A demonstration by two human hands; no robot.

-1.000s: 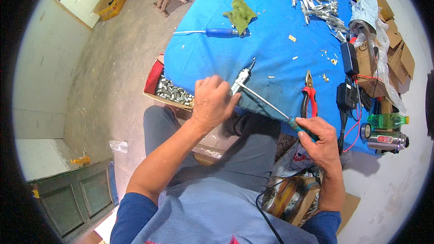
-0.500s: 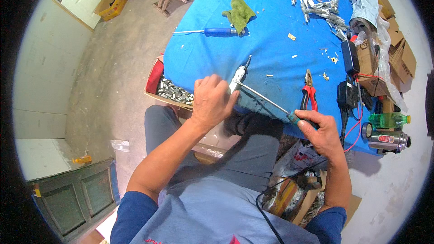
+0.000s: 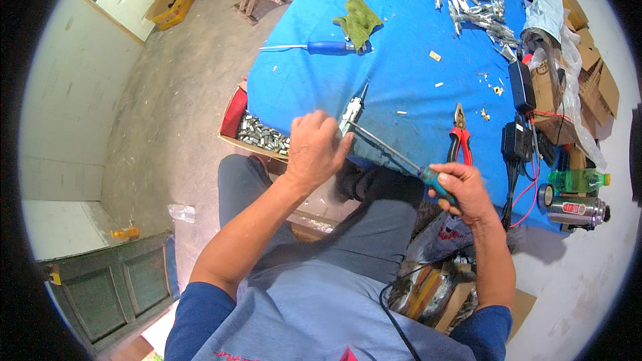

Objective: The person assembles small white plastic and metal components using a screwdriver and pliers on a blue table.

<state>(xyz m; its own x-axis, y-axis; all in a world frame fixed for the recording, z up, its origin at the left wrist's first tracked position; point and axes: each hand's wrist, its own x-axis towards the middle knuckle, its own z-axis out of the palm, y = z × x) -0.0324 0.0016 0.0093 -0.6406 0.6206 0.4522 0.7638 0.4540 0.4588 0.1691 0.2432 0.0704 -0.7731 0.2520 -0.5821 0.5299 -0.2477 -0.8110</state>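
Note:
My left hand (image 3: 313, 150) is closed at the table's near edge, on the lower end of a slim silver metal part (image 3: 350, 113). A thin dark point sticks out of the part's far end. My left fingertips are partly hidden by the back of the hand. Wrapped round the green-blue handle of a screwdriver (image 3: 394, 154) is my right hand (image 3: 470, 194). The screwdriver's shaft slants up to the left, and its tip meets the side of the metal part. Red-handled pliers (image 3: 460, 135) lie just beyond my right hand.
Across the blue cloth (image 3: 294, 93) lie a blue-handled screwdriver (image 3: 326, 47), a green rag (image 3: 360, 20) and a pile of silver parts (image 3: 468, 3). A box of small metal pieces (image 3: 261, 137) stands at the left edge. Black adapters (image 3: 516, 140), a green bottle (image 3: 578, 179) and a steel flask (image 3: 575, 208) line the right.
My right hand has turned on the screwdriver handle, which now tilts lower and shows more below the fingers. The tip stays against the metal part. The left hand has hardly moved.

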